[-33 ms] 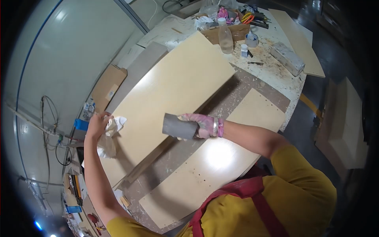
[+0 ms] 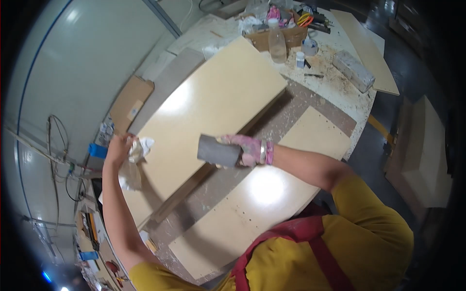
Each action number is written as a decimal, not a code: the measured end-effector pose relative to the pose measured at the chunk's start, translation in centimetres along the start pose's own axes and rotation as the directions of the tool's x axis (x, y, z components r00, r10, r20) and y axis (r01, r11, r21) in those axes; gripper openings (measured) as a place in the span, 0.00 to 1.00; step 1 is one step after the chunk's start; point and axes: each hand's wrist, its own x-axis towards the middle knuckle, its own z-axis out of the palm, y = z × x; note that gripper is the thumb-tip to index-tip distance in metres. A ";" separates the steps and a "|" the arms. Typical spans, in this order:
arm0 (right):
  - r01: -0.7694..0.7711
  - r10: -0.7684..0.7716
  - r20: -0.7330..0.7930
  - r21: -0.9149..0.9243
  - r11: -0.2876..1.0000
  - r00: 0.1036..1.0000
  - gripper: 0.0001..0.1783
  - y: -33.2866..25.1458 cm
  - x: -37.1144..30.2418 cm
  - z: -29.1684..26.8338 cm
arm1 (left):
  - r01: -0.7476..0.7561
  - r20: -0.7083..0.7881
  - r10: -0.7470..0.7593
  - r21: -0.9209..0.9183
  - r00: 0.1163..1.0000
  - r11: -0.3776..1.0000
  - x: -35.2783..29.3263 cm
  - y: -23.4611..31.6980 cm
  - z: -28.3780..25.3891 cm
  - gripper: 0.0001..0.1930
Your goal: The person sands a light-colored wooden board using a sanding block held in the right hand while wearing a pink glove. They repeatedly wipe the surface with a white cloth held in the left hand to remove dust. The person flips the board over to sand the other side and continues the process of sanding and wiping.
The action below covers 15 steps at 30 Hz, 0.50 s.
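Note:
My left hand (image 2: pixel 117 149) is bare and its fingers are closed on a crumpled white cloth (image 2: pixel 141 151) at the far-left edge of a large pale board (image 2: pixel 218 92). The cloth hangs down past the board's left end. A pink-stained glove covers my right hand (image 2: pixel 247 149), which grips a curved dark grey sheet of sandpaper (image 2: pixel 217 151) over the board's near edge. Whether the sheet touches the board I cannot tell. The thumb and fingers are partly behind the sheet. A narrower pale board (image 2: pixel 213 237) with small drilled holes lies nearer to me.
Behind the boards stand a cloudy plastic bottle (image 2: pixel 277 46), a small white bottle (image 2: pixel 300 60) and a cardboard box (image 2: pixel 291 36) of clutter. A dusty grey block (image 2: pixel 353 71) rests at the table's right. Flattened cardboard (image 2: pixel 131 104) leans by the wall at left.
The whole view has shifted very slightly. Both hands keep the same hold on the cloth and the sandpaper.

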 end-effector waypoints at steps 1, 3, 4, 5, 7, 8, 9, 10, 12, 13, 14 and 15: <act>0.001 -0.001 -0.017 -0.001 1.000 1.000 0.27 -0.3 0.3 -0.6 | -0.021 -0.008 0.020 -0.036 1.000 0.999 1.5 -0.7 1.4 0.14; -0.057 0.061 -0.046 0.079 0.995 0.997 0.26 -0.9 0.9 -1.0 | -0.001 0.019 0.006 -0.257 1.000 0.966 5.3 -6.5 5.8 0.15; -0.078 0.094 -0.086 0.166 0.983 0.992 0.26 -1.6 0.5 -1.0 | -0.065 0.008 0.067 -0.163 0.998 0.985 6.3 -4.9 7.3 0.16; -0.114 0.110 0.034 0.168 0.979 0.993 0.27 -2.0 0.9 -2.4 | -0.143 -0.098 0.147 0.048 0.984 0.989 5.4 -3.3 8.4 0.17; -0.078 0.076 0.033 0.049 0.996 0.997 0.27 -1.5 1.1 -2.4 | -0.067 -0.215 0.030 -0.167 0.976 0.984 2.1 -1.8 9.3 0.18; -0.006 0.000 -0.083 -0.076 0.997 0.997 0.25 -1.2 0.8 -1.1 | -0.034 -0.251 -0.031 -0.249 0.968 0.968 0.3 -1.2 8.7 0.18; -0.021 0.006 -0.089 -0.166 0.986 0.996 0.26 -1.7 0.1 -1.1 | -0.062 -0.309 -0.057 -0.361 0.949 0.931 -1.7 -0.4 7.9 0.17; -0.031 0.008 -0.094 -0.245 0.969 0.996 0.26 -2.0 -1.4 -1.4 | -0.097 -0.360 -0.084 -0.459 0.929 0.883 -4.2 0.5 7.2 0.16; -0.018 -0.017 -0.134 -0.257 0.966 0.991 0.26 -3.3 -5.6 -1.8 | -0.145 -0.424 -0.084 -0.479 0.902 0.866 -9.7 2.6 5.6 0.15; 0.018 -0.068 -0.169 -0.278 0.960 0.983 0.26 -3.5 -8.0 -2.3 | -0.101 -0.426 -0.204 -0.592 0.882 0.799 -12.4 1.9 6.7 0.15; 0.055 -0.119 -0.200 -0.302 0.952 0.973 0.26 -3.7 -10.1 -2.9 | 0.042 -0.361 -0.356 -0.649 0.862 0.760 -15.4 2.2 8.1 0.13; 0.113 -0.180 -0.228 -0.276 0.954 0.957 0.27 -4.1 -12.3 -4.2 | 0.047 -0.338 -0.371 -0.682 0.865 0.730 -17.7 3.7 10.0 0.11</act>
